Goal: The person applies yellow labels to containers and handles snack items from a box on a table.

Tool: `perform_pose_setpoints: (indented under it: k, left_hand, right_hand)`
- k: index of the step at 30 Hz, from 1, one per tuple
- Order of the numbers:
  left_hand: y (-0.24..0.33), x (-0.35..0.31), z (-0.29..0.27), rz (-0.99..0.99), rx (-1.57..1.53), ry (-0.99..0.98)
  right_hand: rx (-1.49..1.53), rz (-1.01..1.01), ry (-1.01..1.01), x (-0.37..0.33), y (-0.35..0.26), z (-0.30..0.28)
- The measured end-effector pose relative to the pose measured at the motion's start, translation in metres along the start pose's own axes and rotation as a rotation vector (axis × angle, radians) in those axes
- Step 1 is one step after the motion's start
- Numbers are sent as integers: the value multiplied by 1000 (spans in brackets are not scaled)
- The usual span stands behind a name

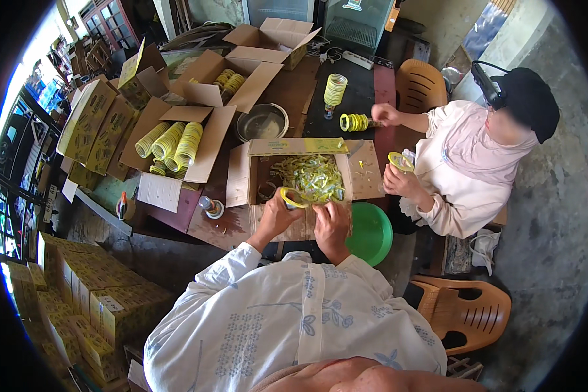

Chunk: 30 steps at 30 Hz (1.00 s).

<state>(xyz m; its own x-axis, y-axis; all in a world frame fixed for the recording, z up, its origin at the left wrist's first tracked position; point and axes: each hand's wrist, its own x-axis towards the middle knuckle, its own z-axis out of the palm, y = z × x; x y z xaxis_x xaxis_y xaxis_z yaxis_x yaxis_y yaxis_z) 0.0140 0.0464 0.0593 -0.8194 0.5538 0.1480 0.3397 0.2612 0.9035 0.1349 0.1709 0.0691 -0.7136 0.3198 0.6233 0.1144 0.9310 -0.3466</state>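
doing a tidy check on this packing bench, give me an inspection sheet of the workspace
surface: dark wooden table, crowded.
job's things: yellow tape roll at an open carton of loose yellow-green pieces.
clutter: boxes of stacked yellow rolls, metal bowl, green basin, small bottle.
grippers: left hand holds the roll; right hand touches the carton's contents.
cables: power strip with white lead at the far edge.
surroundings: a co-worker seated right, orange plastic chairs, yellow cartons on the floor.
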Motion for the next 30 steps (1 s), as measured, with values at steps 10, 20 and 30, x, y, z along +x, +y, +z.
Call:
perform_pose_setpoints:
  k: [10, 20, 30]
  left_hand:
    - [-2, 7, -10, -61, -1, -52]
    - [-17, 8, -1, -124, -4, -106]
    - [-25, 11, 3, -67, 91, -135]
  right_hand:
    - [70, -1, -32, -1, 9, 9]
    - [93, 59, -82, -4, 12, 25]
    - [-4, 91, -184, -12, 20, 39]
